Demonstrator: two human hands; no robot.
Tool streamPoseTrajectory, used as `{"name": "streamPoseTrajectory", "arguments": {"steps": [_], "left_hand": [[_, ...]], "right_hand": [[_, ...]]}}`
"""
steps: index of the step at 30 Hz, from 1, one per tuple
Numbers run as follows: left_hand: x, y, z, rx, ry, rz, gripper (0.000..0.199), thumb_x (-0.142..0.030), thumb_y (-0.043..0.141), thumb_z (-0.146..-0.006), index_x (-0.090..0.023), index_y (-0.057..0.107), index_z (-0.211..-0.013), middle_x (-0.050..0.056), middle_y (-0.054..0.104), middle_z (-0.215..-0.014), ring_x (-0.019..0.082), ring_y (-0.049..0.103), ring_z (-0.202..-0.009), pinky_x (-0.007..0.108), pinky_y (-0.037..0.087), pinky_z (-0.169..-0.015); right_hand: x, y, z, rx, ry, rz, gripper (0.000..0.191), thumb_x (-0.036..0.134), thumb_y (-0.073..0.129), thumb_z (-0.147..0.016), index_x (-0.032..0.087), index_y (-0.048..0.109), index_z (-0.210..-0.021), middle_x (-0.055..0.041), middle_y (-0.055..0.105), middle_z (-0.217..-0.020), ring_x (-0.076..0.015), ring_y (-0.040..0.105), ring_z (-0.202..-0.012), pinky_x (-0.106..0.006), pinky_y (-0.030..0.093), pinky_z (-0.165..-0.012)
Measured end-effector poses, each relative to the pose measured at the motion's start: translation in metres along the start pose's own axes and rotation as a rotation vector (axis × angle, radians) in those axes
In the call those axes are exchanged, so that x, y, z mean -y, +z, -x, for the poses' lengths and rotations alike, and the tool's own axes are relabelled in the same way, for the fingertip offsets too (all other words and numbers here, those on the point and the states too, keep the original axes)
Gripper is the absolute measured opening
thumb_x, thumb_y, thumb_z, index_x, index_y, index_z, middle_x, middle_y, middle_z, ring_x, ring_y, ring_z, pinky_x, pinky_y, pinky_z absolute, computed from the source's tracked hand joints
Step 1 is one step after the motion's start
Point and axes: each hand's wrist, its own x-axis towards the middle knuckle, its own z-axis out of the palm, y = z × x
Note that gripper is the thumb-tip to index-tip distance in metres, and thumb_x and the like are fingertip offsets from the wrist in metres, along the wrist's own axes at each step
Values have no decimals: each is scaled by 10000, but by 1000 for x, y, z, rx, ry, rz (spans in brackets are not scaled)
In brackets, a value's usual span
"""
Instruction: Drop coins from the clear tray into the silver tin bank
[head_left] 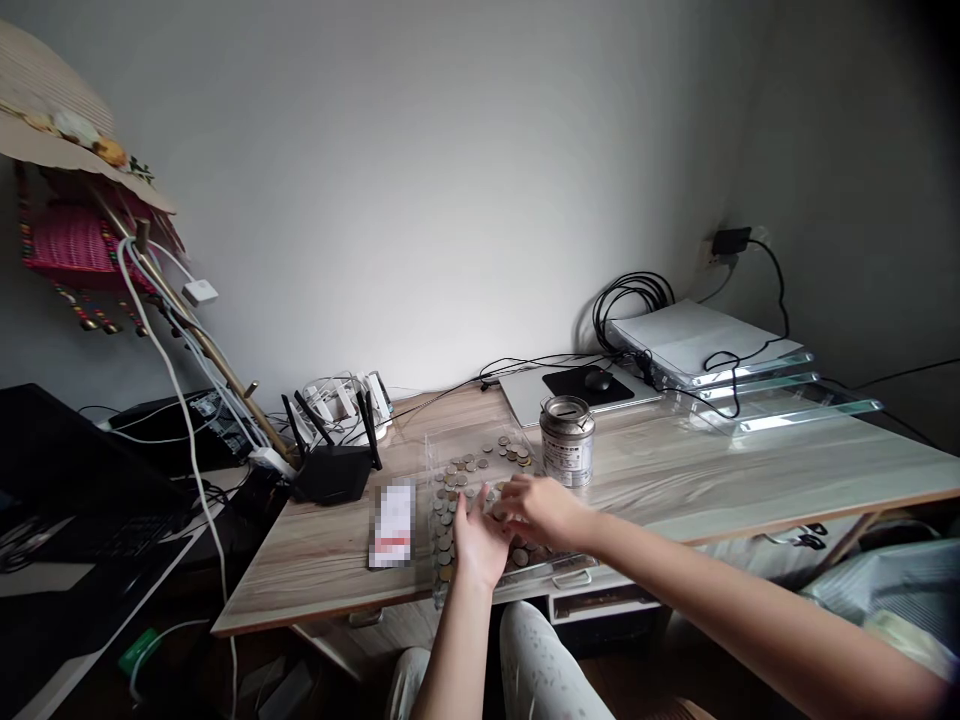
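Far left on the pale wood-grain table (675, 470) stands a black router with upright antennas (332, 462); right of it lies a small white-and-red card (393, 524). The left hand (475, 540) is open, palm up, over the clear shallow plastic tray (570, 572) of mixed silver and bronze coins (469, 466); the right hand (541, 510), fingers curled, seems to pinch a coin, though I cannot tell; sorting looks underway, needing fingertip care. The tray's long axis runs near to far; a metal tin (568, 440) stands right.
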Motion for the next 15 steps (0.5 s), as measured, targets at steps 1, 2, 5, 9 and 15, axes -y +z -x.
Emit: {"name": "streamPoseTrajectory", "arguments": {"steps": [1,2,5,9,15], "left_hand": [[0,0,0,5,4,-3,385,-496,379,-735,-186,545,-890,79,599,-819,179,565,-757,309,412,-668],[0,1,1,10,4,-3,386,-495,380,-735,-185,550,-889,70,599,-788,167,561,-719,297,409,-655],[0,2,3,44,-9,-7,381,-488,385,-738,-178,565,-865,65,599,-772,161,555,-730,294,398,-690],[0,4,5,90,-40,-65,404,-480,374,-747,-185,549,-961,99,571,-1004,202,499,-967,335,352,-811],[0,4,3,50,-22,-209,473,-497,333,-751,-188,495,-1071,113,463,-1189,220,380,-1122,362,298,-882]], "right_hand": [[7,10,0,29,-4,17,229,292,406,-787,205,589,-894,-61,557,-855,-174,483,-811,-257,369,-643],[11,18,1,38,7,39,233,275,386,-798,194,590,-874,-65,553,-851,-171,482,-802,-255,366,-635],[7,20,0,25,26,72,251,253,351,-815,176,590,-826,-66,547,-843,-152,479,-773,-237,357,-615],[-28,-24,-3,-122,96,117,256,216,345,-817,213,594,-876,-47,554,-846,-130,475,-754,-212,347,-591],[-103,-88,-3,-188,291,359,236,240,409,-785,196,641,-774,-74,560,-888,-181,438,-875,-218,344,-586]]}}
